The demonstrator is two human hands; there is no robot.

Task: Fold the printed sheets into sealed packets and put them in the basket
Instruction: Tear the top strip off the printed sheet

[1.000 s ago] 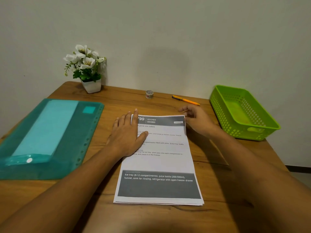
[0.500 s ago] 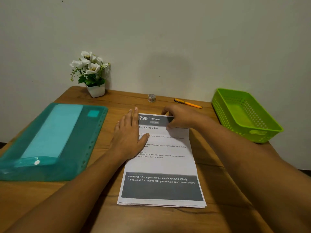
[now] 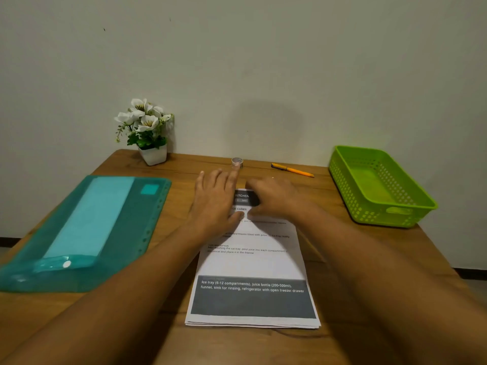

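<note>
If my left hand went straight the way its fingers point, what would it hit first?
Probably the small tape roll by the wall: the left hand lies flat on the printed sheets, index fingertip nearly at it. Depth unclear.

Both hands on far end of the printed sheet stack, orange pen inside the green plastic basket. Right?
No. Head view: orange pen lies on the wooden table, left of the green plastic basket, not inside it. Left hand and right hand do rest on the printed sheet stack, far end.
</note>
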